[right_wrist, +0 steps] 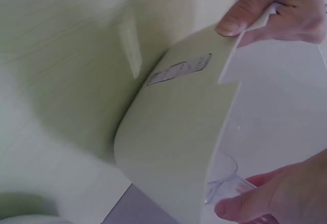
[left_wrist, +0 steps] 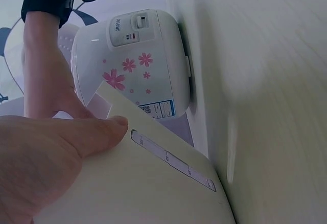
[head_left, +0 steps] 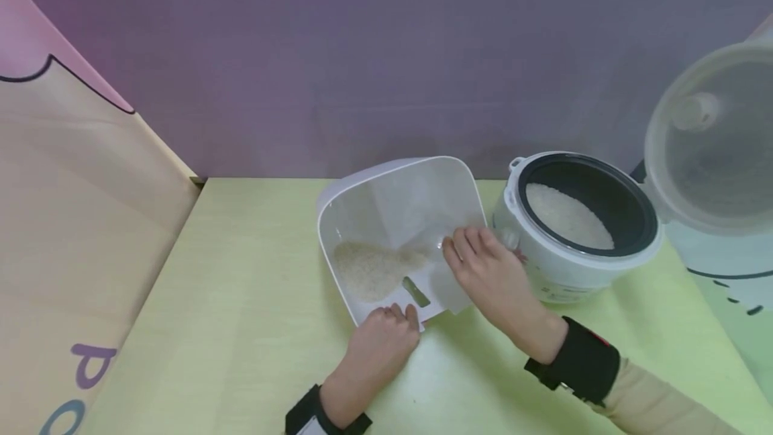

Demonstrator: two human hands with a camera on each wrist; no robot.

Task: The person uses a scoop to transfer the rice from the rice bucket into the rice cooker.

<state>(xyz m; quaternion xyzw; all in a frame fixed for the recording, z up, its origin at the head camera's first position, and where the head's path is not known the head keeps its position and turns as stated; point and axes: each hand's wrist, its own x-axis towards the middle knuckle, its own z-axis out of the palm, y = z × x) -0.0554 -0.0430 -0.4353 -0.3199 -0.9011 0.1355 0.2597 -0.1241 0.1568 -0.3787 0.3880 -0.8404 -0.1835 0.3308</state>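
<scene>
A white rice bin (head_left: pixel 431 186) stands tipped toward me on the table, with loose rice (head_left: pixel 371 270) gathered in its lower left part. My left hand (head_left: pixel 383 341) grips the bin's near rim, its thumb (left_wrist: pixel 104 132) lying along the outer wall. Inside the bin's right side, my right hand (head_left: pixel 489 274) holds a clear plastic cup (right_wrist: pixel 225 168). Fingers and bin wall hide much of the cup; whether rice is in it, I cannot tell. A small window strip (right_wrist: pixel 179 69) with markings runs across the bin's near wall.
Right of the bin stands a white rice cooker (head_left: pixel 558 274) with pink flowers. Its lid (head_left: pixel 725 139) is raised, and white rice (head_left: pixel 568 217) lies in the dark inner pot. Behind the pale green table (head_left: pixel 241 301) rises a purple backdrop (head_left: pixel 386 66).
</scene>
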